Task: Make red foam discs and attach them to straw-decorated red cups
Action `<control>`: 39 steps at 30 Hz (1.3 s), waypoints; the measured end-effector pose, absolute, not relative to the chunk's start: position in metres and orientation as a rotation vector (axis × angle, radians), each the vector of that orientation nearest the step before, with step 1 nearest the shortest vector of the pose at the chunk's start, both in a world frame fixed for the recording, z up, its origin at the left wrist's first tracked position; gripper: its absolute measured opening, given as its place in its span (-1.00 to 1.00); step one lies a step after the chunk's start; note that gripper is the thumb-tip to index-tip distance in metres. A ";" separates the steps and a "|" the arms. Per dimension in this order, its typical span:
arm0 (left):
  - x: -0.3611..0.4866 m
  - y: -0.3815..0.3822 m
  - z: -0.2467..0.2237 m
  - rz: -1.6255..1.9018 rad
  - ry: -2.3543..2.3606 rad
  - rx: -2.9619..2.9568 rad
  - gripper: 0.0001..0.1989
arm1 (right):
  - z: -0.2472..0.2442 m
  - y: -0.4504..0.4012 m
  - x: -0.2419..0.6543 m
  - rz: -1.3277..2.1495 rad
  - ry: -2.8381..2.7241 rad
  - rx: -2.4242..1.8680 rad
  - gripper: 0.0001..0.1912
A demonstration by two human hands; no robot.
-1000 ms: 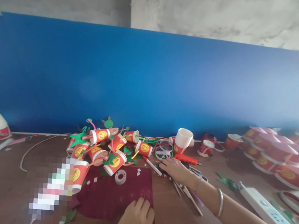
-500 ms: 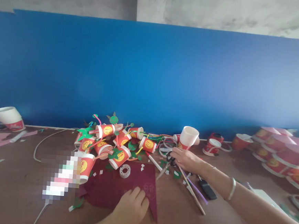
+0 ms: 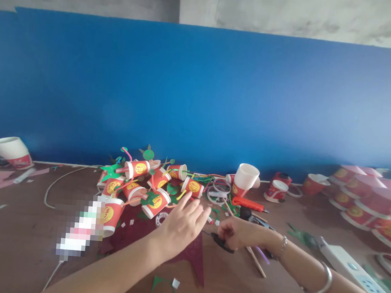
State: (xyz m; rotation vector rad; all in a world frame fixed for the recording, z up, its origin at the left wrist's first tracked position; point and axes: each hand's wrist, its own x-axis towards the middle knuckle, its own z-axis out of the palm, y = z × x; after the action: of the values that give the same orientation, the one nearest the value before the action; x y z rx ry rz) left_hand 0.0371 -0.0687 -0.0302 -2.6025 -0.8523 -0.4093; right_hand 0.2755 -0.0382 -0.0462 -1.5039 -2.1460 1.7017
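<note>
Head view, dark red paper: it lies on the worktop in front of the person, partly covered by the left hand.
Left hand: over the paper's right part, fingers stretched out and spread, seemingly around nothing; contact with the paper cannot be told.
Right hand: just right of the paper, fingers curled round the black handles of the scissors.
Scissors: blades toward the paper's right edge; how far they are parted is unclear.
Tape roll: on the paper's far part, partly behind the left hand.
Decorated cups: heaped beyond and left of the paper.
Orange cutter: beyond the paper, to its right.
Wooden stick: right of the paper.
Green scrap: nearer the person than the paper.
</note>
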 end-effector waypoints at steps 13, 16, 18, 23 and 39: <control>0.028 -0.070 -0.052 -0.619 -1.214 -2.787 -0.51 | -0.050 -0.036 0.282 2.048 -1.940 -1.192 -0.68; 0.024 -0.089 -0.071 -0.502 -1.371 -2.927 -0.39 | -0.049 -0.035 0.306 2.227 -1.905 -1.280 -0.65; 0.025 -0.100 -0.082 -0.412 -1.476 -2.974 -0.43 | -0.048 -0.033 0.317 2.304 -1.880 -1.331 -0.62; 0.033 -0.114 -0.094 -0.292 -1.654 -2.931 -0.59 | -0.059 -0.024 0.312 2.412 -1.853 -1.228 -0.57; 0.044 -0.124 -0.105 -0.462 -1.496 -2.915 -0.27 | -0.089 -0.044 0.279 2.348 -1.556 -1.138 -0.40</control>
State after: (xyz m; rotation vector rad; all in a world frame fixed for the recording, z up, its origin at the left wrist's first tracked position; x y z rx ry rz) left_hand 0.0445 -0.1240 -0.1054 -2.9155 -1.4963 -0.4618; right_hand 0.2787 -0.0438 -0.0891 -1.1385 -1.5562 2.3484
